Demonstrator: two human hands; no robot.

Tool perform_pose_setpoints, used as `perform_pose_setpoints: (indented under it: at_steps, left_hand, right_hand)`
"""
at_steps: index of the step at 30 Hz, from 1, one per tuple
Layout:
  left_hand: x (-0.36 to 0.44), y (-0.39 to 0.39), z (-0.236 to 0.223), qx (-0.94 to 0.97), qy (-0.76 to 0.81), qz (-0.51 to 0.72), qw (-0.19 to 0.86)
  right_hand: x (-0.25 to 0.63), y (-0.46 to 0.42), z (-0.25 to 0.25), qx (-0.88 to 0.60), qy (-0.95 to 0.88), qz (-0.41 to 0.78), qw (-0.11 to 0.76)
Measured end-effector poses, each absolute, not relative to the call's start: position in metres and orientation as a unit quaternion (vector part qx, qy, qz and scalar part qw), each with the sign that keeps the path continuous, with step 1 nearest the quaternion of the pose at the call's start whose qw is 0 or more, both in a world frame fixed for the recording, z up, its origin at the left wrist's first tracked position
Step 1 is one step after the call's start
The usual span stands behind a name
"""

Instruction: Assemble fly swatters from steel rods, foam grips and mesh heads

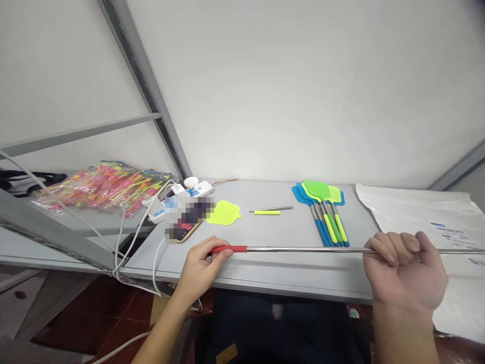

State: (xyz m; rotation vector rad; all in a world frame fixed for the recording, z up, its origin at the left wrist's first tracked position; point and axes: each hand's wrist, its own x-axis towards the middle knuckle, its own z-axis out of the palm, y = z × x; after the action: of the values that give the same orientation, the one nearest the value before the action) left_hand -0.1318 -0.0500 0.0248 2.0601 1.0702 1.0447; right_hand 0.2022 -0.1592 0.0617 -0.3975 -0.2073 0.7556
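My left hand [206, 268] grips the red handle of a thin, drawn-out metal telescopic rod [314, 249]. The rod runs level across the view, above the front of the table. My right hand [405, 268], palm turned up, has its fingers curled round the rod further along; its far end leaves the view at right. Behind it lies a pile of fly swatters [318, 189] with blue, green and yellow heads. A loose yellow swatter head [224, 213] lies to the left. Between them is a short metal rod with a yellow handle [267, 212].
A phone [189, 227], partly blurred out, lies near white power strips [202, 190] and cables at the left. White plastic packaging [417, 207] covers the table's right end. Bagged pink and yellow items [113, 187] fill a neighbouring shelf behind a metal post [144, 76].
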Motion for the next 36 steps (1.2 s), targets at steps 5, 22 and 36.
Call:
perform_pose_setpoints:
  at_steps: [5,22,36]
  left_hand:
    - [-0.137,-0.038,0.012,0.736,0.443,0.382,0.34]
    - [-0.12,-0.02,0.008,0.799,0.421,0.292,0.314]
    - [-0.103,-0.053,0.032,0.819,0.375,0.323,0.291]
  right_hand:
    - [0.187,-0.14,0.058,-0.227,-0.079,0.363,0.9]
    - [0.21,-0.111,0.034,-0.287,0.025,0.354,0.89]
    - [0.092,-0.115,0.033,-0.381,-0.204,0.452,0.781]
